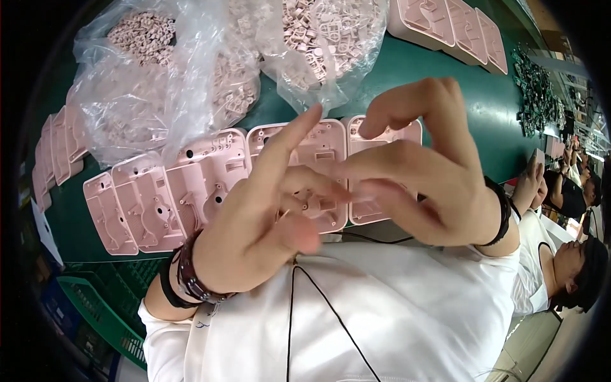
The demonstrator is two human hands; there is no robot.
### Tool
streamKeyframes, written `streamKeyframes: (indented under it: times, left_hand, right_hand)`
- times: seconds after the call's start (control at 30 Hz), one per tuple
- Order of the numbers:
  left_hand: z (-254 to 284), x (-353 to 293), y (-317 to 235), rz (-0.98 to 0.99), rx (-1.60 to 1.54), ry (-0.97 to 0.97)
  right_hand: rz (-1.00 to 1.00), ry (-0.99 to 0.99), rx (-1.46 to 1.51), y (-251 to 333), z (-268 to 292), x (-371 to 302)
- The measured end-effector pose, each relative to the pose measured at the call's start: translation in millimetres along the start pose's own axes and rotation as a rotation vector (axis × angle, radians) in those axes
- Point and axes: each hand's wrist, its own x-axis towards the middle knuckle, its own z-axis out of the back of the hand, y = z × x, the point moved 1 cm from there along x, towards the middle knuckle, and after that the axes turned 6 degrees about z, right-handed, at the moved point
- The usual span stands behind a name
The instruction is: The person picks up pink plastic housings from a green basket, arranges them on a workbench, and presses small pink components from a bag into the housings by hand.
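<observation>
My left hand [245,219] hovers over a row of pink plastic housings, index finger stretched out and thumb apart from the other bent fingers. Facing it, my right hand [439,172] has its fingers bent and spread, with nothing visible in it. The fingertips of both hands meet or overlap in view, blurred by motion; whether they touch I cannot tell. Beneath them lie a pink housing [331,140] and, at the row's right end, another pink housing [410,134], both hollow side up. Further left, a pink housing [216,159] shows ribs, posts and round holes.
Clear plastic bags of small pink parts [143,38] [318,57] lie behind the row on a green table [445,83]. More pink housings [426,22] stand at the back right, near a heap of dark parts [534,89]. A green crate [102,312] sits lower left; a co-worker [566,267] is at right.
</observation>
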Motion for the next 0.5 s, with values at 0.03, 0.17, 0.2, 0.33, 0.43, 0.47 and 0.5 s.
streamKeyframes:
  times: [0.03, 0.17, 0.2, 0.33, 0.43, 0.47, 0.5]
  left_hand:
    - [3, -2, -2, 0.017, -0.108, -0.009]
    - [20, -17, -10, 0.114, -0.145, 0.108]
    - [23, -19, -9, 0.126, -0.133, 0.133]
    - [29, -27, 0, -0.058, -0.469, 0.198]
    - [30, -33, 1, -0.203, -0.421, 0.116]
    - [33, -36, 1, -0.234, -0.409, 0.097]
    - [38, -39, 3, -0.188, -0.346, 0.132]
  right_hand:
    - [-0.028, -0.018, 0.022, 10, -6, 4]
    - [0.054, -0.083, -0.037, 34, -31, 16]
    - [0.064, -0.101, -0.033, 37, -35, 20]
    - [0.106, -0.152, -0.002, 45, -49, 31]
    - [0.159, -0.181, 0.063, 47, -54, 39]
    - [0.150, -0.199, 0.077, 47, -53, 40]
    - [0.136, -0.213, 0.086, 45, -51, 40]
